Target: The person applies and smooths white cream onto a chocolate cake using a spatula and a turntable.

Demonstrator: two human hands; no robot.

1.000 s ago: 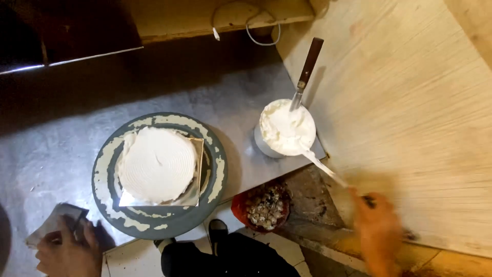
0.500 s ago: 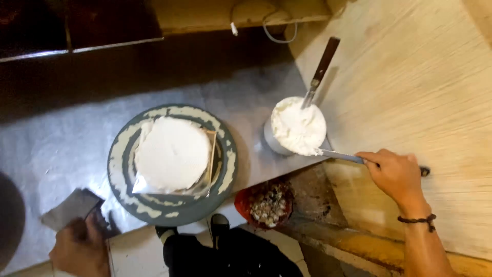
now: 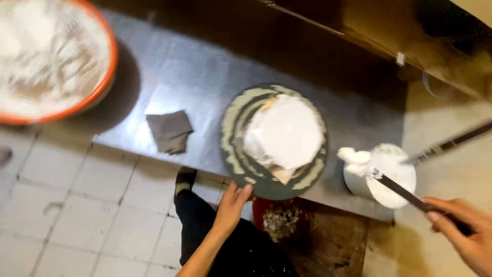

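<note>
A round white-frosted cake (image 3: pixel 285 134) sits on a dark turntable (image 3: pixel 236 149) smeared with cream, on a steel table. My left hand (image 3: pixel 233 202) touches the turntable's near edge with fingers apart. My right hand (image 3: pixel 464 233) grips a long serrated knife (image 3: pixel 402 191) whose tip carries a lump of white cream (image 3: pixel 355 157) over the rim of a white tub of cream (image 3: pixel 382 177). A second spatula (image 3: pixel 451 141) rests in the tub.
A big orange-rimmed bowl of white cream (image 3: pixel 48 56) stands at the far left. A folded grey cloth (image 3: pixel 170 131) lies on the steel table (image 3: pixel 195 77). A red bin with scraps (image 3: pixel 279 220) sits below. A wooden board (image 3: pixel 451 113) lies at right.
The view swung left, bringing the orange bowl into sight. My left hand let go of the grey cloth and moved to the turntable. My right hand lifted the knife with cream.
</note>
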